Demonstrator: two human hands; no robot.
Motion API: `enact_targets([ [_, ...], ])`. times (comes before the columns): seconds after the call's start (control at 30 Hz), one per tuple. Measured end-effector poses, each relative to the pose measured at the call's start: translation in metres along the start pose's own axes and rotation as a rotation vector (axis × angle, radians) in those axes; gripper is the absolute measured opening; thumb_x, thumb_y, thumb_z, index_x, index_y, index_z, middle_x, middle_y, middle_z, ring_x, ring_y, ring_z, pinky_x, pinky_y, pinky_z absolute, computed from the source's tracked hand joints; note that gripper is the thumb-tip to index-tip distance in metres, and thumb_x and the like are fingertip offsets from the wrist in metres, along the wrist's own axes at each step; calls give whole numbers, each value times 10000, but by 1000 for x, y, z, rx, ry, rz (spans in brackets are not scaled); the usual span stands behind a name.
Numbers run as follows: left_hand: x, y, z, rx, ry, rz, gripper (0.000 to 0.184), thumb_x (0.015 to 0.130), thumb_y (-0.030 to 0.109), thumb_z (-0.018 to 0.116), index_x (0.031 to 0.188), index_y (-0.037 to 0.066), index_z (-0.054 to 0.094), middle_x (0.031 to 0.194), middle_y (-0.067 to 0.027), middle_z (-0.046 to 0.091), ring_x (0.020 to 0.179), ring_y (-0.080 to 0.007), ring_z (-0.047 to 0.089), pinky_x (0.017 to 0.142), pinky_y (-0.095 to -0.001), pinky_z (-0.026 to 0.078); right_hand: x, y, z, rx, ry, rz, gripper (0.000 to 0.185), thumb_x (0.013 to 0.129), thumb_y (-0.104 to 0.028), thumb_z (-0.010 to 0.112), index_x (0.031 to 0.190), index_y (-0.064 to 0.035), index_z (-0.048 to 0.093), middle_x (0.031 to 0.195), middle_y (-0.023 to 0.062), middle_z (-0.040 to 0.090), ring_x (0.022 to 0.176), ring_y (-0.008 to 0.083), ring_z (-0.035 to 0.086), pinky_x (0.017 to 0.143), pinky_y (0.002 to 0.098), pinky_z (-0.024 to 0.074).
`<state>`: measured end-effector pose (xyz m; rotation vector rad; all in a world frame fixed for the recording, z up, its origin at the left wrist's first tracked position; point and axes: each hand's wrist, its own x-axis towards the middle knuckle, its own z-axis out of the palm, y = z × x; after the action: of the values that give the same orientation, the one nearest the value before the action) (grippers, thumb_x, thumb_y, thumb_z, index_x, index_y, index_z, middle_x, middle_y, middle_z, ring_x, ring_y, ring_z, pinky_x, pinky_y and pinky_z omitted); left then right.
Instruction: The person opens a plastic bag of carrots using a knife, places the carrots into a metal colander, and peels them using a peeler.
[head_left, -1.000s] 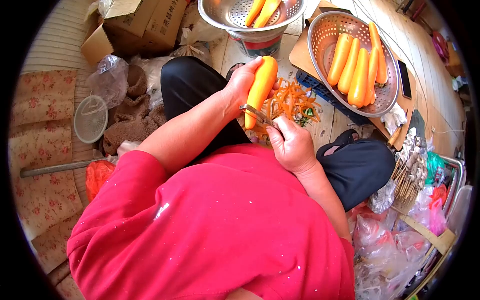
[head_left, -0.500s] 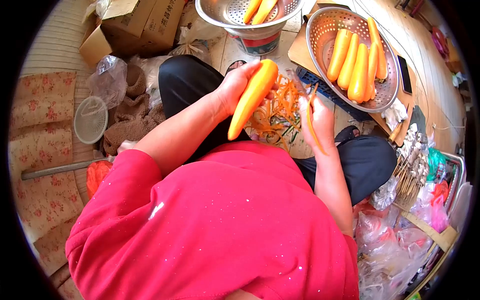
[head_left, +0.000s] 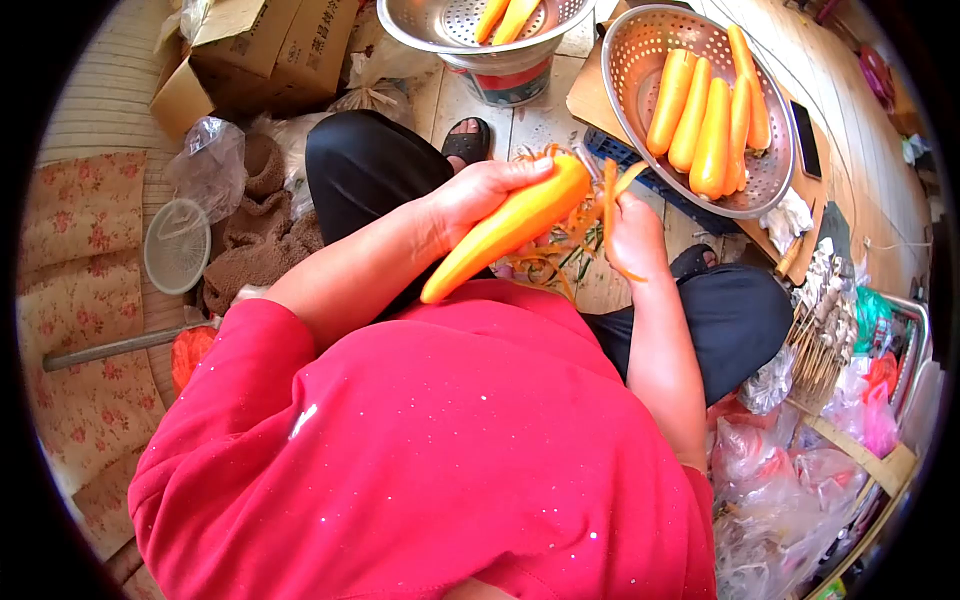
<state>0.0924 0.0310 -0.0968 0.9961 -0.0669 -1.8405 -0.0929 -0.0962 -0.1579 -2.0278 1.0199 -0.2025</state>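
Note:
My left hand (head_left: 487, 195) is closed around a large orange carrot (head_left: 515, 222), its thick end pointing up and to the right, its narrow end down toward my red shirt. Closed beside it, my right hand (head_left: 635, 238) grips a peeler (head_left: 588, 160); a bit of its metal shows close to the carrot's thick end, and its handle is hidden in my fingers. A strip of carrot peel (head_left: 609, 195) hangs by my right fingers. Below, between my legs, lies a pile of peelings (head_left: 560, 262), partly covered by the carrot and my hands.
Several carrots lie in a perforated metal colander (head_left: 632, 120) at upper right, with a phone (head_left: 805, 140) beside it. Another colander (head_left: 415, 32) with carrots sits on a bucket (head_left: 510, 82). A cardboard box (head_left: 285, 45) stands at upper left; plastic bags (head_left: 770, 500) crowd the right.
The carrot has moved down and left at its narrow end and lies more level. Its thick end has come closer to my right hand and the peeler. The peel strip has shifted.

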Motion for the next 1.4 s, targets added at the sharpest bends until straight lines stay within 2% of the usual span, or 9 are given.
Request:
enact_targets([
  [0.27, 27, 12, -17, -74, 139, 142, 491, 955, 467, 435, 1160, 32, 536, 945, -172, 650, 680, -253, 664, 494, -347, 559, -38, -54, -9, 319, -42, -15, 257, 932, -239, 574, 949, 12, 626, 738, 159, 650, 651, 270, 649, 604, 353, 491],
  [0.47, 41, 18, -18, -235, 282, 151, 472, 965, 479, 423, 1068, 35, 548, 851, -132, 632, 625, -227, 627, 483, -324, 532, -54, -60, 12, 277, -11, -451, 208, 922, -222, 569, 926, -19, 614, 749, 164, 643, 739, 323, 673, 632, 420, 508],
  [0.6, 23, 11, 22, -222, 345, 113, 468, 953, 465, 472, 1102, 28, 548, 833, -130, 624, 604, -254, 617, 488, -338, 512, -26, -37, 6, 147, 30, -135, 215, 937, -214, 525, 952, -20, 614, 798, 178, 638, 772, 359, 629, 675, 393, 477],
  [0.7, 9, 6, 6, 53, -3, 8, 476, 941, 429, 507, 1167, 11, 542, 913, -150, 645, 661, -250, 655, 480, -347, 545, 0, -8, -9, 21, 23, -23, 226, 920, -233, 530, 920, -13, 586, 788, 225, 627, 805, 423, 610, 674, 447, 471],
  [0.73, 10, 4, 7, 73, -25, 41, 512, 936, 451, 494, 1187, 6, 532, 909, -160, 646, 640, -267, 659, 484, -363, 558, 5, 10, -4, -103, 203, -322, 216, 921, -216, 524, 922, -11, 593, 790, 230, 624, 799, 423, 610, 665, 459, 462],
  [0.97, 24, 26, -2, -133, 231, 207, 506, 953, 474, 424, 1116, 9, 537, 874, -167, 634, 653, -252, 654, 501, -348, 553, -35, -50, -11, 236, 41, -206, 164, 926, -167, 544, 874, -15, 577, 677, 171, 551, 634, 344, 572, 569, 354, 435],
  [1.1, 46, 31, -21, -193, 316, 230, 501, 959, 496, 411, 1066, 27, 550, 855, -144, 631, 622, -235, 631, 507, -348, 559, -52, -62, 3, 216, -29, -538, 138, 883, -170, 609, 815, -66, 549, 715, 155, 601, 656, 367, 615, 563, 418, 483],
  [1.27, 36, 22, 1, -138, 297, 193, 458, 950, 455, 482, 1050, 10, 527, 812, -122, 608, 640, -251, 628, 483, -355, 522, -43, -56, 5, 34, -9, -260, 194, 916, -208, 551, 849, -26, 544, 746, 207, 602, 709, 426, 597, 612, 461, 478],
  [1.4, 16, 6, 12, 77, 67, 32, 463, 930, 439, 535, 1128, 22, 566, 835, -113, 637, 602, -218, 629, 454, -323, 513, 4, -17, -11, 2, 59, -41, 292, 958, -269, 470, 926, -4, 588, 788, 210, 627, 769, 347, 633, 686, 408, 462],
])
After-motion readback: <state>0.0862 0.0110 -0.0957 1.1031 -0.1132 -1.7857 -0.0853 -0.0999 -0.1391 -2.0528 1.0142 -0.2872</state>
